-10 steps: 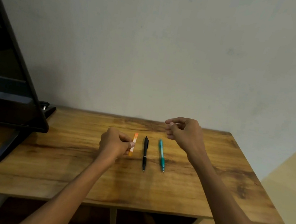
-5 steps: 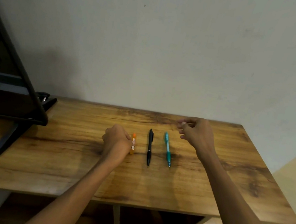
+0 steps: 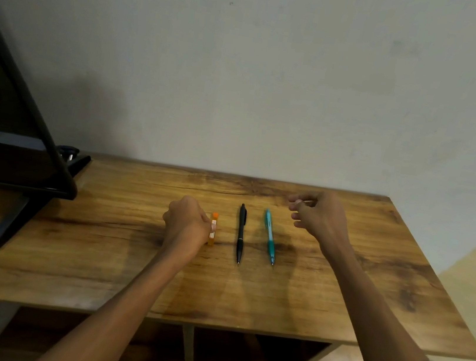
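The left hand [image 3: 188, 224] pinches the orange case [image 3: 214, 217] in its fingers – a slip could knock the black pen [image 3: 241, 231] – and the right hand [image 3: 321, 220] could drop its pinched pale sliver [image 3: 306, 202].

My left forearm [image 3: 133, 291] comes in from 7 o'clock. The left hand [image 3: 186, 225] is knuckles-up and curled, thumb and fingertips pinching an orange tube [image 3: 214, 217] at its 3 o'clock side. My right forearm [image 3: 380, 313] enters from 5 o'clock. The right hand [image 3: 317, 217], at 2 o'clock of the left, hovers with fingers curled and thumb meeting forefinger; whether it holds anything is too small to tell.
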